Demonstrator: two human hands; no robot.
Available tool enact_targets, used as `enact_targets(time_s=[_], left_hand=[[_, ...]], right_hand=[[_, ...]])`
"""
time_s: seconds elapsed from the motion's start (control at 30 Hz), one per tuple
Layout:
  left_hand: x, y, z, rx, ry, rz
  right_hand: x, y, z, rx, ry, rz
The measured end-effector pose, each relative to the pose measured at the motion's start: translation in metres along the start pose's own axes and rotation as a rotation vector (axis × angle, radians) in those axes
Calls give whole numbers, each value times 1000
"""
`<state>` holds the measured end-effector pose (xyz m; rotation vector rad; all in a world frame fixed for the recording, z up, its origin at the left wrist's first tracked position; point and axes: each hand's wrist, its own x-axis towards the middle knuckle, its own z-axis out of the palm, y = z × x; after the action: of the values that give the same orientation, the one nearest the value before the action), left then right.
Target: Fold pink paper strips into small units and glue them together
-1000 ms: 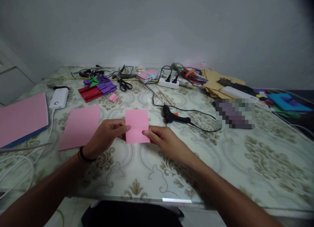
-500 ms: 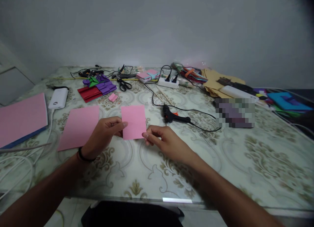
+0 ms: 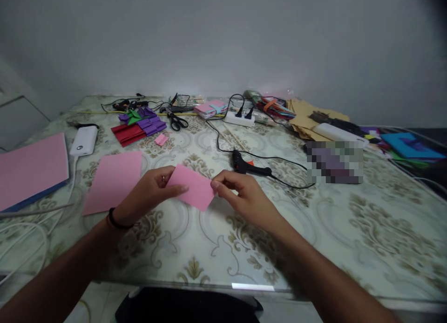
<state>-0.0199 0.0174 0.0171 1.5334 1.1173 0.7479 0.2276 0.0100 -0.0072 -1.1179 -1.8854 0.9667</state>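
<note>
A small pink paper [image 3: 195,188] is held tilted above the table, between both hands. My left hand [image 3: 153,188] pinches its left end, thumb on top, fingers behind and partly hidden. My right hand [image 3: 240,195] pinches its right edge between thumb and fingers. Left of my left hand lies a larger pink sheet [image 3: 113,178], partly covered by that hand and forearm. A black glue gun [image 3: 251,167] rests on the table beyond my right hand, its cord running to the right.
Scissors [image 3: 178,121], folded purple paper [image 3: 150,121], red paper [image 3: 127,134] and a white power strip [image 3: 239,118] lie toward the back. A white power bank [image 3: 84,140] and pink sheets [image 3: 35,169] are left; brown paper [image 3: 314,113] is back right.
The small pink paper has turned clockwise from upright to a slanted position. My right hand has moved up and slightly right with its edge; my left hand has shifted little.
</note>
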Motion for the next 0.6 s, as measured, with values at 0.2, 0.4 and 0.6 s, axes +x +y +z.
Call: enact_targets(time_s=[0.2,0.4,0.6], left_hand=[[3,-15,2,149,17,60],[-1,-13,11,310,-20,147],[-5,-9,18,373,-22,256]], right_hand=[[-1,-3,4,-84,-18,-64],[-4,-5,12,-26,-16,-123],[-6,-6,15,-29,-13,-171]])
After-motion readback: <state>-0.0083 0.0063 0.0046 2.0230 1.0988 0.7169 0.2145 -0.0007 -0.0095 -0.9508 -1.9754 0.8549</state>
